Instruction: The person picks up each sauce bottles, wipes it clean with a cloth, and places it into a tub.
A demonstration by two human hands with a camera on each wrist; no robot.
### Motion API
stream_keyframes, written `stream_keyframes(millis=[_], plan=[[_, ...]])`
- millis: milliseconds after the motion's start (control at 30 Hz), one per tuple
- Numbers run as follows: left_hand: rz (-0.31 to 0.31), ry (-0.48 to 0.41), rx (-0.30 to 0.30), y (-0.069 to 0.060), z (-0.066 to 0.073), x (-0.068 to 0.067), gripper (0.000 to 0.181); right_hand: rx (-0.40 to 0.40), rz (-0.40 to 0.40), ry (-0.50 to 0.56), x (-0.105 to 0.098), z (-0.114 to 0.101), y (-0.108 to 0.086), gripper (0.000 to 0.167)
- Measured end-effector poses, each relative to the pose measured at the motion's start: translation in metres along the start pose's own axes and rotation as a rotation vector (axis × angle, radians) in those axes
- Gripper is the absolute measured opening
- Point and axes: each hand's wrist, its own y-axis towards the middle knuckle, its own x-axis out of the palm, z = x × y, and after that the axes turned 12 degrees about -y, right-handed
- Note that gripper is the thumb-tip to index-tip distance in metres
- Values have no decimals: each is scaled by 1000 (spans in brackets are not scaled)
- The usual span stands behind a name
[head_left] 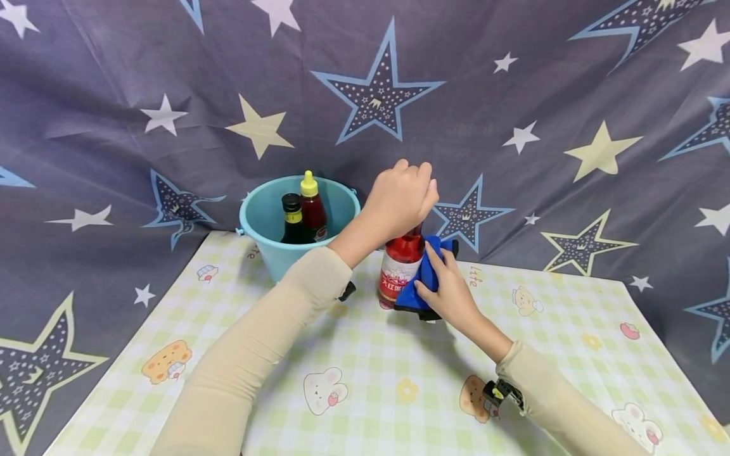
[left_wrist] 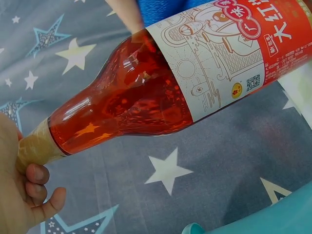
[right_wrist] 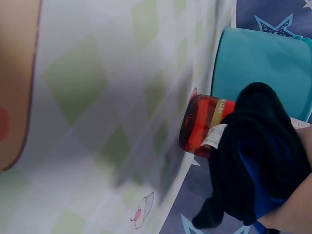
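A starry curtain (head_left: 485, 38) hangs behind the checked table (head_left: 365, 386). In the head view I find the bottle (head_left: 399, 269) near the bucket (head_left: 279, 259), the left hand (head_left: 402, 196) at its top, the right hand (head_left: 450, 294) pinching the cloth (head_left: 416, 291) against its side. If I press harder there than the top hold resists, it could swing towards the bucket. In the left wrist view, my fingers (left_wrist: 38, 174) curl around the neck (left_wrist: 40, 146); the glass looks smooth, so a slack hold might let it twist. In the right wrist view the base (right_wrist: 190, 127) is close to the table; I cannot tell whether they touch. If it hangs free, a slip would drop it.
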Motion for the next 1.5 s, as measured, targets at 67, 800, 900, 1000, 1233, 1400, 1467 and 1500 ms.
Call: stream_keyframes(millis=[67, 800, 900, 1000, 1233, 1400, 1467, 1500], plan=[[3, -3, 4, 1, 0, 0, 33, 7, -25, -11, -1, 0, 2, 79], [14, -22, 9, 4, -2, -2, 31, 77, -277, -11, 0, 2, 22, 78], [14, -29, 6, 2, -2, -2, 30, 85, -306, -11, 0, 1, 22, 78], [13, -34, 3, -1, -1, -1, 29, 98, -339, -12, 1, 0, 20, 77], [59, -33, 23, -3, -1, 1, 27, 86, -395, -45, 6, 1, 21, 72], [55, -38, 22, -2, -1, 1, 27, 64, -441, -58, 7, 3, 24, 68], [53, -35, 19, -2, -1, 1, 27, 49, -446, -53, 7, 3, 26, 67], [53, -33, 19, -2, -1, 1, 27, 44, -447, -48, 7, 3, 26, 66]])
